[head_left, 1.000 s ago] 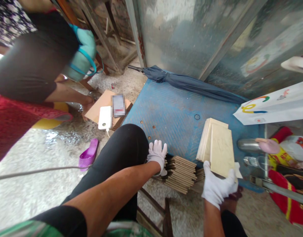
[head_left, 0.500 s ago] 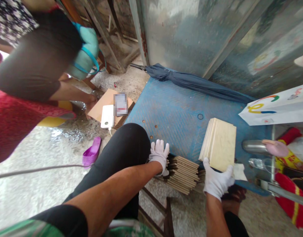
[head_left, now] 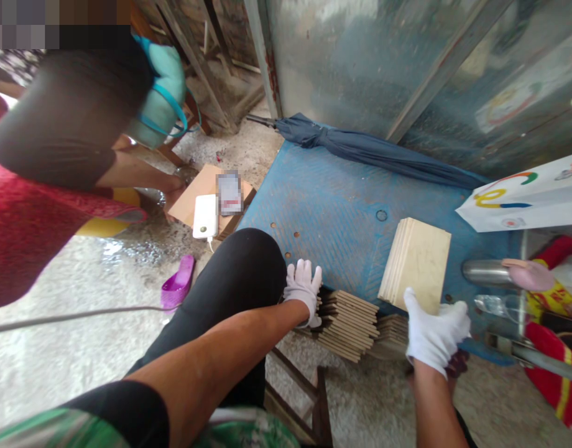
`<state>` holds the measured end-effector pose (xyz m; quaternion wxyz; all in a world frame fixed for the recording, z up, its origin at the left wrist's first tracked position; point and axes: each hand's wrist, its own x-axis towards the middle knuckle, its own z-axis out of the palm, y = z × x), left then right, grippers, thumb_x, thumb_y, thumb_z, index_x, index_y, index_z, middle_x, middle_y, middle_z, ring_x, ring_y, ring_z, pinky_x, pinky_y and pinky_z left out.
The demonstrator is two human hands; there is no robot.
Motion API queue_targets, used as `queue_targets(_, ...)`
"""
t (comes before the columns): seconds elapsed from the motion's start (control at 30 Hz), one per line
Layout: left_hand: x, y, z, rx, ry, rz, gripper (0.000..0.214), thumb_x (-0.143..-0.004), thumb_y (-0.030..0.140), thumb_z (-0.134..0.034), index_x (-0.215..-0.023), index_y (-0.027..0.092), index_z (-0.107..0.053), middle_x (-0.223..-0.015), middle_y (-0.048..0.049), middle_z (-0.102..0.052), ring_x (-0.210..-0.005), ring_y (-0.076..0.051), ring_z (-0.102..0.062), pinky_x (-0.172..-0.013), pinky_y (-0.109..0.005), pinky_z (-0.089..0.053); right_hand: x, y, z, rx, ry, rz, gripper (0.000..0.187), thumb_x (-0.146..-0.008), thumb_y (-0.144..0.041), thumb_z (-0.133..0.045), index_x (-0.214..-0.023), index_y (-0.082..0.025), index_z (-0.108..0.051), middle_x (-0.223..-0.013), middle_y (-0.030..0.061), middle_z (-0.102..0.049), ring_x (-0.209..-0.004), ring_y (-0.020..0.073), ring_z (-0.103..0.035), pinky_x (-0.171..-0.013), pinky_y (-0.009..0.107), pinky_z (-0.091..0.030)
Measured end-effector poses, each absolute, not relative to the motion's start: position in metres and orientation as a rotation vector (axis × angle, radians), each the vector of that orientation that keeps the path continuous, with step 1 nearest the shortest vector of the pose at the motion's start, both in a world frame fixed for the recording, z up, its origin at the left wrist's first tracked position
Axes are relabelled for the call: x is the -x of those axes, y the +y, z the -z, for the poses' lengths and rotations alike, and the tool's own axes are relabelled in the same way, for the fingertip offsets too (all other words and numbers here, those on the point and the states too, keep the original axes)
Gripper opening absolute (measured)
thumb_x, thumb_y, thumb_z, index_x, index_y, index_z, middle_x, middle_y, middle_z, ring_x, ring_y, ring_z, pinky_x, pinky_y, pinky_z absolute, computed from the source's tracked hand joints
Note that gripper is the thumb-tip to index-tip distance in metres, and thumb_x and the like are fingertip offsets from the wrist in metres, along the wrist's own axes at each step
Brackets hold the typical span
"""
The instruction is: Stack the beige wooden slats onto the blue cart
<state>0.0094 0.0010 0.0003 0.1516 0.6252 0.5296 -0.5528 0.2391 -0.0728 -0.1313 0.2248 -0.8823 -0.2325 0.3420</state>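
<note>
My left hand, in a white glove, lies with its fingers stretched out against the left end of a row of thin slabs. These slabs stand on edge, close together, at the near edge of the blue table. On the table to the right rests a neat stack of flat cream rectangular slabs, like tiles. My right hand, also gloved in white, is at the near end of this stack, its thumb over the lower edge and its fingers apart. More slabs are partly visible between the row and my right hand.
A folded dark umbrella lies along the table's far edge. A white printed bag and a metal flask are on the right. Left are a cardboard box bearing a white power bank, a purple slipper and a seated person.
My right hand has shifted right from the cream stack's near end, and its fingers have spread. The white paper beside it is now hidden. My left hand stays at the row.
</note>
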Motion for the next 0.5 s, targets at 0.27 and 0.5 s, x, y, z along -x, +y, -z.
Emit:
queue_targets(0.27,-0.008,0.000,0.000,-1.782,1.507,1.599,0.148,-0.049,0.069,-0.079,-0.160,0.013,0.002,-0.160,-0.0260,0.013,-0.147,-0.048,0.014,-0.115,-0.066,0.008,-0.261,-0.013,0.140,2.589,-0.786,-1.306,0.135,-0.051,-0.093,-0.059,-0.149,-0.006,-0.024,-0.138,0.0318,-0.038,-0.129,0.0466,-0.042,-0.105,0.058,-0.038)
queue_targets(0.5,-0.011,0.001,-0.002,-1.777,1.485,1.618,0.144,-0.054,0.068,-0.078,-0.159,0.013,0.004,-0.159,-0.0262,0.015,-0.146,-0.047,0.016,-0.115,-0.067,0.007,-0.258,0.016,0.145,2.588,-0.778,-1.433,0.133,-0.047,-0.088,-0.067,-0.145,-0.008,-0.025,-0.129,0.0320,-0.045,-0.118,0.0454,-0.053,-0.093,0.052,-0.047)
